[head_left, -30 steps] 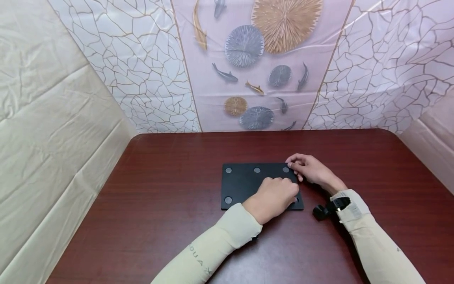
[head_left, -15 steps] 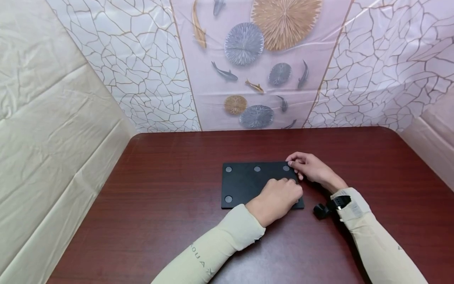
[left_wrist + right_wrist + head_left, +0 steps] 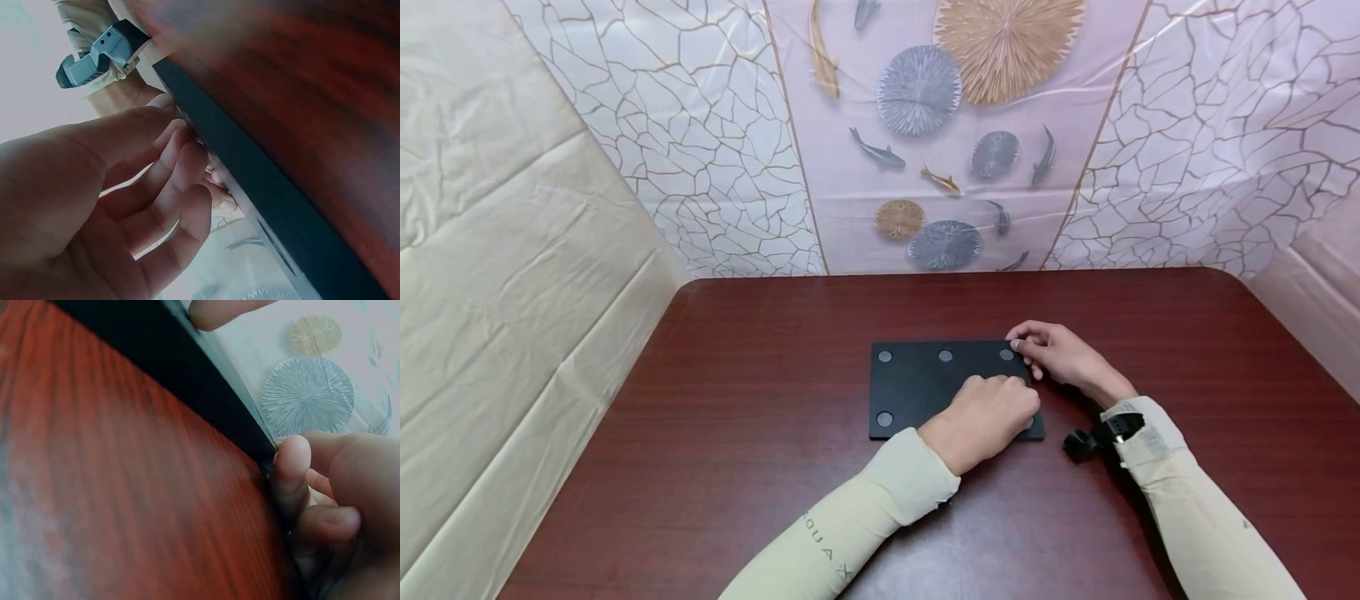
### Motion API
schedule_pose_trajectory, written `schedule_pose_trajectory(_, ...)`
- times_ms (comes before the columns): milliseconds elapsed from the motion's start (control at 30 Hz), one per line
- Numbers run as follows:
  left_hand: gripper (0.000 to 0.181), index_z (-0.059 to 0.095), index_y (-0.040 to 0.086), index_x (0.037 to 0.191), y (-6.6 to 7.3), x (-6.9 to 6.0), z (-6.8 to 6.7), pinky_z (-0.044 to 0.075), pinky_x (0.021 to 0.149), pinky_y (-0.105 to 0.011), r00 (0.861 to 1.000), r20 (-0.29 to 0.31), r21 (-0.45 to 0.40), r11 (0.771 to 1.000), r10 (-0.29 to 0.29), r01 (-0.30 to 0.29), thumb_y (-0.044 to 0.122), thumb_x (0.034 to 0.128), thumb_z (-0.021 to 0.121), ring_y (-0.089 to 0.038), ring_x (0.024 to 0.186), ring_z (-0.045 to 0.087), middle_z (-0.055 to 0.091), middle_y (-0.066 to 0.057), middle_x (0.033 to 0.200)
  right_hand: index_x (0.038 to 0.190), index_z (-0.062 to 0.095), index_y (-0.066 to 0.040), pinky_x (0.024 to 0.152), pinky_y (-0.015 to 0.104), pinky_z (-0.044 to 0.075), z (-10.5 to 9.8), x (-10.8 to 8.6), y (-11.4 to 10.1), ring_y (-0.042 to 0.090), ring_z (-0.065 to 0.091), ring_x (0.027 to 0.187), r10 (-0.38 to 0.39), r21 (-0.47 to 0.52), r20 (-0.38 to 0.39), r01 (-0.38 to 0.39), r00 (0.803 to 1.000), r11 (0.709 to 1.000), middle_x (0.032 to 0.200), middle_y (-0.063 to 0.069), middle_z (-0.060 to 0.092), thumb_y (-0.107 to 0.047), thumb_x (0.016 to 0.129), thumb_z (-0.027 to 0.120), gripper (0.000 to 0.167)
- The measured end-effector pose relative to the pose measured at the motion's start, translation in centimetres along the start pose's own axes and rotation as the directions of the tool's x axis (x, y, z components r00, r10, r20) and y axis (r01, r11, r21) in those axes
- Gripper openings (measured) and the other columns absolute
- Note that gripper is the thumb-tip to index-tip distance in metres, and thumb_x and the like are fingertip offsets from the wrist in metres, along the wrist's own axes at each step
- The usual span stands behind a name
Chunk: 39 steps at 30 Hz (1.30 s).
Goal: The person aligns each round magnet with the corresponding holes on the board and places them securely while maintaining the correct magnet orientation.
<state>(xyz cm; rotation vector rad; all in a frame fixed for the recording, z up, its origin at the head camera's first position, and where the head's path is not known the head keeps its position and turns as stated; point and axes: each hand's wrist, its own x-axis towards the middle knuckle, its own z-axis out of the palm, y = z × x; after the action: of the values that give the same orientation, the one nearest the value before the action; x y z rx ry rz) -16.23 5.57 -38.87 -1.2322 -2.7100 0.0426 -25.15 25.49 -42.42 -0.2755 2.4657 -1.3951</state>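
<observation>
A flat black rectangular board (image 3: 917,387) with several round grey discs set near its edges lies on the table. My left hand (image 3: 981,421) reaches across its right part, knuckles up and fingers bent down. In the left wrist view the left hand's fingertips (image 3: 190,165) meet the board's top face; whether a small thing lies between them is hidden. At the far right corner my right hand (image 3: 1063,358) pinches the board between thumb and forefinger. The right wrist view has the right thumb (image 3: 292,456) against that corner, beside the board's dark side (image 3: 206,387).
The reddish-brown table (image 3: 737,375) extends around the board. A patterned sheet (image 3: 722,150) hangs behind its far edge, and a beige cloth (image 3: 512,250) hangs at the left. A black wrist camera (image 3: 1082,446) sits on the right wrist.
My left hand has shifted slightly to the right over the board since one second ago. The right hand stays at the corner. The board looks unmoved.
</observation>
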Motion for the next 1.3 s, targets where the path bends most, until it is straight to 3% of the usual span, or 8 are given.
schedule_pose_trajectory(433, 0.018, 0.077, 0.028, 0.099, -1.2, 0.0, -0.7, 0.056, 0.062, -0.028, 0.995, 0.077, -0.099, 0.993, -0.063, 0.07, 0.045, 0.0998, 0.074, -0.008, 0.085, 0.068, 0.07, 0.01, 0.097, 0.131, 0.059, 0.001, 0.044, 0.025, 0.037, 0.0, 0.1, 0.0, 0.01, 0.052, 0.053, 0.015, -0.014, 0.006, -0.015, 1.0, 1.0, 0.07, 0.002, 0.057, -0.021, 0.113, 0.054, 0.029)
schedule_pose_trajectory(567, 0.019, 0.076, 0.029, 0.103, -2.0, -0.2, -1.3, 0.054, 0.061, -0.027, 0.99, 0.105, -0.155, 0.982, -0.089, 0.104, 0.047, 0.1002, 0.072, -0.006, 0.08, 0.066, 0.067, 0.011, 0.095, 0.132, 0.058, 0.0, 0.043, 0.026, 0.037, 0.1, 0.1, 0.0, 0.011, 0.054, 0.054, 0.022, -0.029, 0.007, -0.022, 1.0, 0.999, 0.072, 0.002, 0.058, -0.021, 0.113, 0.053, 0.029)
schedule_pose_trajectory(700, 0.023, 0.077, 0.028, 0.114, -3.2, -0.5, -1.7, 0.056, 0.067, -0.027, 0.986, 0.106, -0.2, 0.969, -0.125, 0.144, 0.047, 0.1013, 0.071, -0.005, 0.083, 0.068, 0.069, 0.012, 0.101, 0.132, 0.058, -0.001, 0.042, 0.026, 0.037, 0.1, 0.1, 0.0, 0.012, 0.055, 0.055, 0.026, -0.041, 0.007, -0.026, 1.0, 0.999, 0.073, 0.002, 0.057, -0.022, 0.113, 0.053, 0.029)
schedule_pose_trajectory(800, 0.031, 0.076, 0.026, 0.125, -4.1, -0.7, -2.0, 0.057, 0.072, -0.027, 0.983, 0.099, -0.239, 0.955, -0.156, 0.176, 0.046, 0.1023, 0.07, -0.006, 0.091, 0.071, 0.071, 0.011, 0.112, 0.132, 0.059, -0.002, 0.042, 0.026, 0.037, 0.0, 0.2, -0.1, 0.012, 0.055, 0.055, 0.03, -0.044, -0.001, -0.03, 1.0, 0.999, 0.074, 0.002, 0.057, -0.022, 0.113, 0.053, 0.028)
schedule_pose_trajectory(933, 0.034, 0.075, 0.023, 0.128, -5.3, -1.0, -2.4, 0.056, 0.07, -0.025, 0.975, 0.101, -0.298, 0.929, -0.197, 0.219, 0.045, 0.1026, 0.07, -0.006, 0.092, 0.07, 0.073, 0.008, 0.119, 0.133, 0.059, -0.002, 0.043, 0.026, 0.037, -0.1, 0.1, -0.2, 0.013, 0.054, 0.054, 0.027, -0.045, -0.008, -0.027, 1.0, 0.999, 0.074, 0.003, 0.057, -0.023, 0.113, 0.053, 0.029)
schedule_pose_trajectory(1100, 0.035, 0.075, 0.02, 0.127, -6.9, -1.4, -2.5, 0.055, 0.069, -0.026, 0.962, 0.111, -0.34, 0.9, -0.25, 0.273, 0.044, 0.1025, 0.07, -0.005, 0.088, 0.065, 0.073, 0.005, 0.114, 0.133, 0.059, -0.002, 0.042, 0.027, 0.037, 0.0, 0.1, -0.2, 0.013, 0.054, 0.054, 0.022, -0.037, -0.001, -0.022, 1.0, 0.999, 0.074, 0.003, 0.057, -0.024, 0.113, 0.054, 0.031)
schedule_pose_trajectory(1300, 0.034, 0.076, 0.02, 0.127, -8.9, -2.0, -1.9, 0.055, 0.068, -0.03, 0.934, 0.133, -0.373, 0.856, -0.333, 0.358, 0.043, 0.1019, 0.071, -0.006, 0.087, 0.065, 0.074, 0.005, 0.105, 0.13, 0.06, -0.003, 0.043, 0.026, 0.037, 0.2, 0.1, -0.1, 0.014, 0.055, 0.055, 0.029, -0.036, -0.011, -0.03, 1.0, 0.999, 0.074, 0.003, 0.056, -0.023, 0.113, 0.054, 0.027)
